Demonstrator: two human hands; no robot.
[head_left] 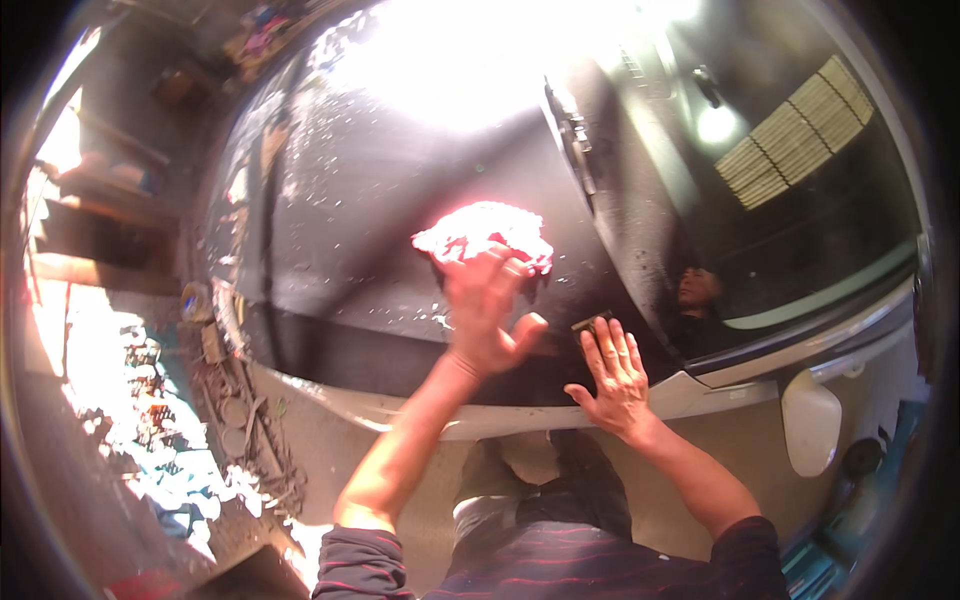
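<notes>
A dark car hood (pixel 390 200), dotted with wet-looking drops, spreads out in front of me. My left hand (pixel 488 310) reaches over it with the thumb out and fingers stretched onto a crumpled white and reddish cloth (pixel 490 225); sunlight washes out the cloth, and the fingertips are partly lost against it. Close to the hood's near edge, my right hand (pixel 615 380) lies flat with its fingers extended. By those fingertips is a small dark, flat piece (pixel 590 324), partly covered by them, so its kind is unclear.
To the right are the windshield (pixel 800 230), with reflections in it, a wiper (pixel 575 130) and a white side mirror (pixel 811 424). A pale fender edge (pixel 470 428) runs between my body and the hood. Sunlit clutter (pixel 160 430) covers the ground at left.
</notes>
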